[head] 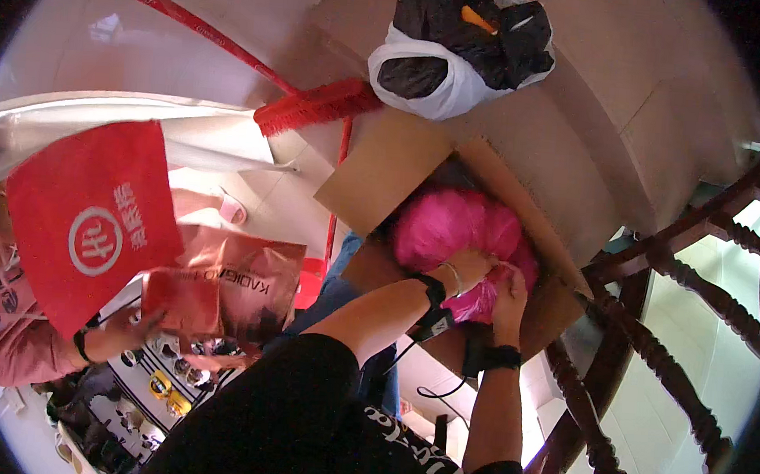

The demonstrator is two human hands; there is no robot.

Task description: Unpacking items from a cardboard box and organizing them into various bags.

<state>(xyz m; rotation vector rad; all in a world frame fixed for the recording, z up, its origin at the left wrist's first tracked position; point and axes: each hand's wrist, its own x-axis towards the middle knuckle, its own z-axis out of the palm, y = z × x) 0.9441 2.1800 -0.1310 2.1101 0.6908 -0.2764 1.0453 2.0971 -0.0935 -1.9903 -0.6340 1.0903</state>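
Note:
A bulging bright pink plastic bag (pixel 453 225) sits inside an open cardboard box (pixel 388 171) with its flaps spread. My left hand (pixel 473 270) is at the bag's gathered top, its fingers pinching the pink plastic. Close beside it on the right, my right hand (pixel 511 292) also pinches the plastic, the fingertips of both hands nearly touching. Black bands with a cable circle my wrists.
A co-worker at the left holds a red bag (pixel 103 224) and a shiny copper-coloured bag (pixel 258 284). A red broom (pixel 323 107) lies beyond the box, near a white bag with black plastic (pixel 423 98). Dark wooden balusters (pixel 662 362) stand on the right.

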